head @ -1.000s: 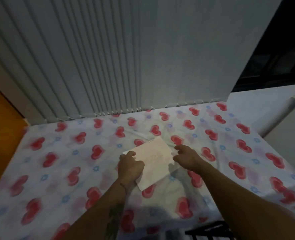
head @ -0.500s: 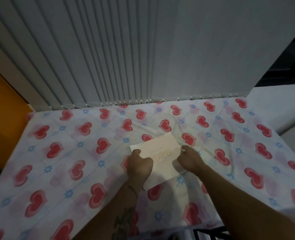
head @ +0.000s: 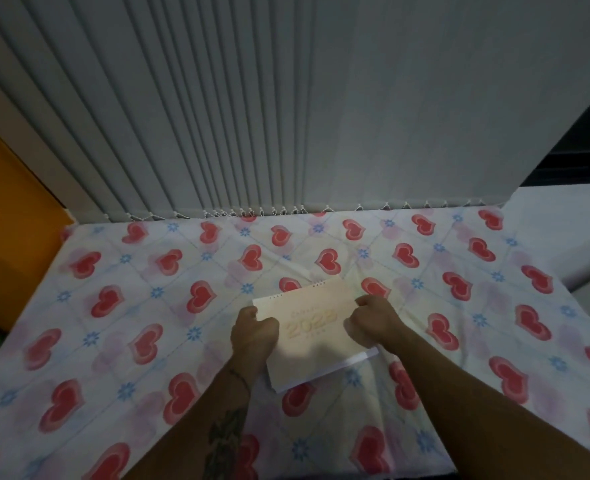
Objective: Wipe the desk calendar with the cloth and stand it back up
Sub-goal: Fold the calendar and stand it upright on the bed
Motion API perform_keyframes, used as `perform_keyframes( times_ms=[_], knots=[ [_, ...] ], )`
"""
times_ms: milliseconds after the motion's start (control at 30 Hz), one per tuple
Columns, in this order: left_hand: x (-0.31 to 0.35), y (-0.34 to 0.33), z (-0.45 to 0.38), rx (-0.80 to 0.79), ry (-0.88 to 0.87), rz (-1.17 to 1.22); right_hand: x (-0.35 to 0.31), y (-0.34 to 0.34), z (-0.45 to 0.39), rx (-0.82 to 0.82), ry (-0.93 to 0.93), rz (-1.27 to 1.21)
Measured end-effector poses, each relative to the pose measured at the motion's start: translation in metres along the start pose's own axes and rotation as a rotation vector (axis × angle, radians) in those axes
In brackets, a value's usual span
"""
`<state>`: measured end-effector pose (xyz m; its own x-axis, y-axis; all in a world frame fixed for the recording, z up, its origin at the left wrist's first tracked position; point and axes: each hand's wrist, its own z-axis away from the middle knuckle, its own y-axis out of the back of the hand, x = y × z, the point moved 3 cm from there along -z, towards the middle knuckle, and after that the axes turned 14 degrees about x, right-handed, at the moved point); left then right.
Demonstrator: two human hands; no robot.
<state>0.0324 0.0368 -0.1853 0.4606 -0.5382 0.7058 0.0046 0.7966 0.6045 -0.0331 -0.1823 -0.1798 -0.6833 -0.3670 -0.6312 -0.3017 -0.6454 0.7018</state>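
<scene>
Two hands, left (head: 253, 332) and right (head: 373, 320), clamped on pale cream card calendar (head: 316, 332); could flop on soft heart-print sheet (head: 148, 306).

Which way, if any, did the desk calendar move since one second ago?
No. The desk calendar's far corner stays just left of the same red heart on the tablecloth; only the camera shifted.

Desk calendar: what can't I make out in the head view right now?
- Desk calendar: whether it lies flat or is propped; both side edges hidden under the left hand and right hand.
- Small print around "2023": too faint and blurred.
- Cloth for wiping: none visible; a pale patch under the right hand is unclear.
- Heart-print sheet: cut off by the bottom edge.
</scene>
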Motion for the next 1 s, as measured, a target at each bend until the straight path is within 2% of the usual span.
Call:
perform_keyframes(
  times_ms=[167,367,533,700,833,1000],
  knots=[
    [-0.007,-0.006,0.01,0.026,-0.026,0.033,0.007,-0.008,0.001,0.006,0.057,0.111],
    [-0.007,-0.003,0.006,0.064,0.021,0.12,0.009,-0.011,0.003,0.061,0.086,0.087],
    [0.001,-0.001,0.004,0.101,0.085,0.204,0.011,-0.006,0.007,0.134,0.008,-0.039],
    [0.016,0.007,0.01,0.106,0.09,0.397,0.003,0.012,0.008,0.156,-0.023,-0.167],
    [0.049,0.016,0.013,0.116,0.005,0.529,-0.014,0.031,0.004,0.181,-0.008,-0.302],
    [0.082,0.022,0.016,0.119,-0.19,0.441,-0.028,0.046,-0.003,0.208,0.021,-0.42]
  ],
)
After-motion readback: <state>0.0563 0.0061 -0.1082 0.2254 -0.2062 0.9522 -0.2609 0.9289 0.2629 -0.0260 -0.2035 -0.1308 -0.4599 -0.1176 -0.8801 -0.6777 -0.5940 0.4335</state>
